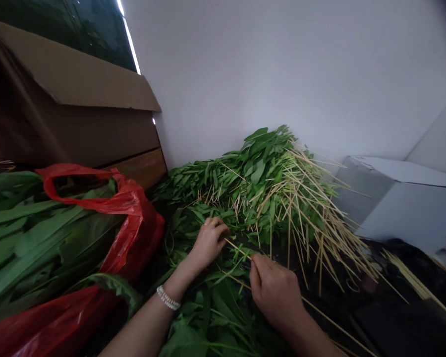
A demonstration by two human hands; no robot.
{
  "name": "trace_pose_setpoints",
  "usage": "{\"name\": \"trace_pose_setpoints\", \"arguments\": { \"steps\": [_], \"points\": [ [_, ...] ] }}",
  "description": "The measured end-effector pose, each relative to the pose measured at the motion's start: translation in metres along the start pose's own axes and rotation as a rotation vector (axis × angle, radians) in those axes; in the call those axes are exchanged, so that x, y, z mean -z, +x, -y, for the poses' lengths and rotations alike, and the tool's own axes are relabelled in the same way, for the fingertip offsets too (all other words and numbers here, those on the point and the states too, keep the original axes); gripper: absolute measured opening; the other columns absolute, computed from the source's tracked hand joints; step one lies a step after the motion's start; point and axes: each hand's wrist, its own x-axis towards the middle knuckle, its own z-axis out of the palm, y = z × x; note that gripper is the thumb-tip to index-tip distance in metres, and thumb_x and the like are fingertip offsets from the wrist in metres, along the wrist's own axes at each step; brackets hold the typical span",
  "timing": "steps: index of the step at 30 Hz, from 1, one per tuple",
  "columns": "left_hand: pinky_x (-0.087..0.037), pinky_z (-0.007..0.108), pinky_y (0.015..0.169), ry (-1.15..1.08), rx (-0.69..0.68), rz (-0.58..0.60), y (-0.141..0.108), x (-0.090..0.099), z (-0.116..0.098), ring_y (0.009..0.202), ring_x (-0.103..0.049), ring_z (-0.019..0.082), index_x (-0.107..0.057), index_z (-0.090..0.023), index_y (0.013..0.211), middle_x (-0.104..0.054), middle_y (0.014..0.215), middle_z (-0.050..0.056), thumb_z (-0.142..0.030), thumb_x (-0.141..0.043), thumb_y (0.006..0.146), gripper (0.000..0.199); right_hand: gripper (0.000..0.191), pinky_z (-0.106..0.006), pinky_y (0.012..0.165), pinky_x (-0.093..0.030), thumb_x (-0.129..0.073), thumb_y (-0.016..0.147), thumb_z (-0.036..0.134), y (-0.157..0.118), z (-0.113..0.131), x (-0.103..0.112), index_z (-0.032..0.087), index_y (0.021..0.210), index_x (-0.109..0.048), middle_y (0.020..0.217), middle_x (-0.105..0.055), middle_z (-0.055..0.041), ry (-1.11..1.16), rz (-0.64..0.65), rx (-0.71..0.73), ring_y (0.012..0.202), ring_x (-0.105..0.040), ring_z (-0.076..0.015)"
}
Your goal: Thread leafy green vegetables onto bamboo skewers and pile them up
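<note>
My right hand (273, 285) is closed around a thin bamboo skewer (235, 245) that points up and left. Cut green stems cross the skewer between my hands. The fingers of my left hand (211, 238) are pinched at the skewer's far end; any leaf between them is hidden. Loose leafy greens (223, 322) lie below and around both hands. Just beyond, skewered bundles of greens (258, 168) are heaped against the wall, with many bare skewer ends (319, 218) sticking out to the right.
At left, a red plastic bag (134, 213) bulges with large green leaves (48, 233). Behind it stands an open cardboard box (85, 124). A white box (405, 203) sits at right, near more bare skewers (412, 275) on a dark surface. A white wall (267, 64) rises behind.
</note>
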Motion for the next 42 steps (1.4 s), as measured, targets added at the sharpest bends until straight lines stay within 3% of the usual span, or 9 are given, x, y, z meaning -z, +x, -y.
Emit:
{"name": "trace_pose_setpoints", "arguments": {
  "steps": [3, 6, 11, 14, 30, 42],
  "points": [
    [-0.04, 0.036, 0.093, -0.232, 0.04, -0.24, 0.004, 0.009, -0.005, 0.1, -0.055, 0.022, -0.066, -0.019, 0.09, -0.066, 0.1, 0.007, -0.02, -0.06, 0.083, 0.009, 0.027, -0.026, 0.055, -0.029, -0.035, 0.094, 0.018, 0.001, -0.001, 0.001, 0.019, 0.081, -0.058, 0.066, -0.058, 0.001, 0.005, -0.031, -0.001, 0.055, -0.054, -0.0113],
    [-0.043, 0.034, 0.091, -0.485, 0.135, -0.361, 0.006, 0.016, -0.012, 0.095, -0.06, 0.02, -0.068, -0.019, 0.093, -0.069, 0.095, 0.006, -0.026, -0.062, 0.083, 0.014, 0.025, -0.025, 0.055, -0.031, -0.036, 0.093, 0.017, 0.002, -0.002, 0.002, 0.018, 0.082, -0.059, 0.066, -0.059, 0.0008, 0.01, -0.062, 0.002, 0.055, -0.055, -0.0111],
    [-0.048, 0.034, 0.086, -0.951, 0.389, -0.255, 0.007, 0.015, -0.017, 0.087, -0.066, 0.021, -0.072, -0.016, 0.093, -0.074, 0.09, 0.006, -0.035, -0.072, 0.073, 0.027, 0.026, -0.022, 0.059, -0.038, -0.035, 0.093, 0.013, 0.003, -0.006, 0.003, 0.015, 0.098, -0.06, 0.077, -0.064, -0.0027, 0.01, -0.089, 0.02, 0.066, -0.062, -0.0112],
    [-0.048, 0.035, 0.086, -1.1, 0.467, -0.18, 0.007, 0.014, -0.018, 0.085, -0.067, 0.021, -0.073, -0.014, 0.094, -0.075, 0.085, 0.007, -0.038, -0.074, 0.07, 0.034, 0.027, -0.021, 0.062, -0.042, -0.035, 0.094, 0.014, 0.004, -0.007, 0.005, 0.014, 0.103, -0.06, 0.08, -0.065, -0.0046, -0.002, -0.113, 0.031, 0.073, -0.065, -0.0124],
    [-0.05, 0.033, 0.084, -1.089, 0.473, -0.122, 0.006, 0.018, -0.023, 0.083, -0.068, 0.021, -0.077, -0.017, 0.086, -0.076, 0.085, 0.006, -0.035, -0.079, 0.064, 0.028, 0.03, -0.021, 0.052, -0.041, -0.034, 0.095, 0.017, 0.006, -0.01, 0.005, 0.014, 0.105, -0.062, 0.075, -0.065, -0.0033, -0.076, -0.144, 0.02, 0.061, -0.063, -0.0111],
    [-0.049, 0.027, 0.072, -1.019, 0.421, -0.095, 0.007, 0.017, -0.021, 0.073, -0.064, 0.017, -0.076, -0.015, 0.077, -0.073, 0.079, 0.005, -0.033, -0.081, 0.061, 0.025, 0.032, -0.021, 0.051, -0.04, -0.033, 0.096, 0.016, 0.004, -0.011, 0.002, 0.013, 0.103, -0.063, 0.071, -0.064, -0.0034, -0.088, -0.128, 0.015, 0.059, -0.062, -0.0115]
  ]
}}
